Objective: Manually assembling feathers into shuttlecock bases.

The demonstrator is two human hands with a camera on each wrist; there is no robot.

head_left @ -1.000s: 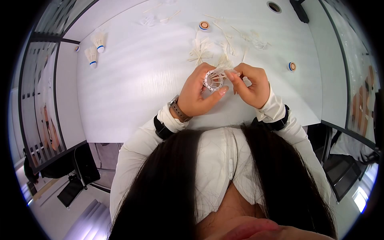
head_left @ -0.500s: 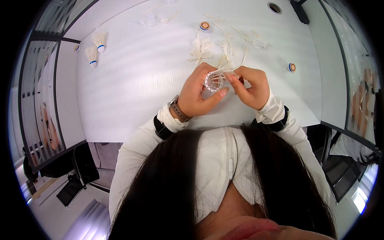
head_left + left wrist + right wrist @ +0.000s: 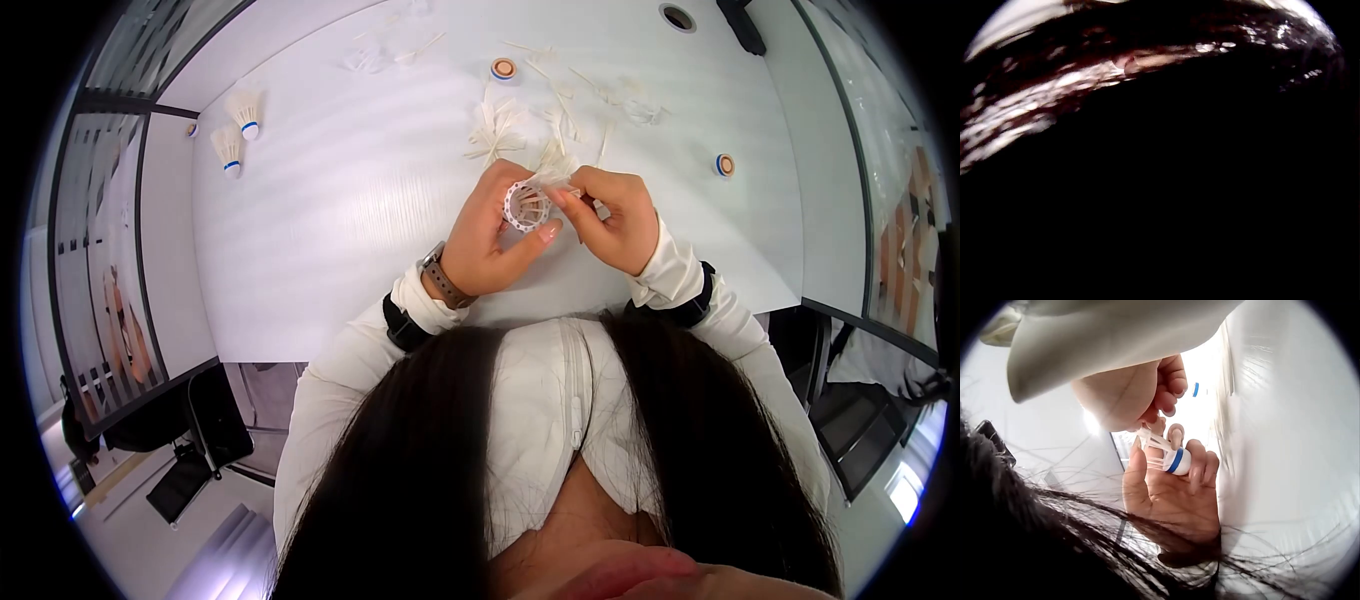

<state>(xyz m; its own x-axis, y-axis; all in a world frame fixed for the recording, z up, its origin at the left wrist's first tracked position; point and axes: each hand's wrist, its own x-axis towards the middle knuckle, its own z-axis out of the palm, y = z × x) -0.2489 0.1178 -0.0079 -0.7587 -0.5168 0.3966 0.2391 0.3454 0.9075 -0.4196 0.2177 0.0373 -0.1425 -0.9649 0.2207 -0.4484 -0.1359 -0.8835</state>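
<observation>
Right hand (image 3: 615,222) shifted slightly inward, pinching feather (image 3: 555,169); left hand (image 3: 484,236) grips bare-ribbed, blue-banded shuttlecock (image 3: 1178,461).

Office-type interior: partitioned workstation, white finish.
Setting appeared to be an office, as the fittings showed: one white surface (image 3: 330,260), smooth, pierced near its far right by a round hole (image 3: 677,17) of the cable-outlet kind; one white left panel (image 3: 175,250) and one white right panel (image 3: 840,170), upright, which closed its sides in the manner of a booth; one dark-framed left pane (image 3: 108,250) and a matching right pane (image 3: 905,240), glossy; one black chair (image 3: 185,485), lower left, partly visible; dark chair-like furniture (image 3: 855,425), lower right; one pale pleated hanging (image 3: 225,555), curtain-like. Exact use of the room could not be told.
</observation>
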